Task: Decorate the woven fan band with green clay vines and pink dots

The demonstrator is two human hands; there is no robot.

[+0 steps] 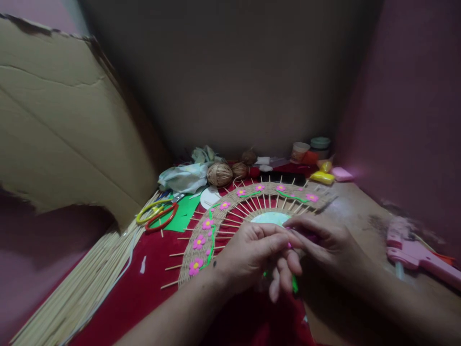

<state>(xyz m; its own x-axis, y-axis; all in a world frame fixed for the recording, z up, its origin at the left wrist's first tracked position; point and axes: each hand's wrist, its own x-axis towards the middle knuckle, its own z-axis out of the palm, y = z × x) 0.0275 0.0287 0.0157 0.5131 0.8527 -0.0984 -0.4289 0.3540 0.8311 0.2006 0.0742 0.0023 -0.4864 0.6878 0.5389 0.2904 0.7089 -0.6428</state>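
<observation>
My left hand and my right hand meet at the centre, fingertips together around a small pink piece. Something dark purple shows at my right fingers, too dim to identify. A bit of green hangs just below my left fingers. Behind and left of my hands lies a woven arc with thin sticks radiating through it. Pink flowers with yellow centres and green vines decorate the arc. A pale green disc sits at its inner side, partly hidden by my hands.
Scissors lie on green sheet at left, beside a stick bundle. Twine balls, yellow packets and a cup stand behind. A pink glue gun lies right; cardboard rises left.
</observation>
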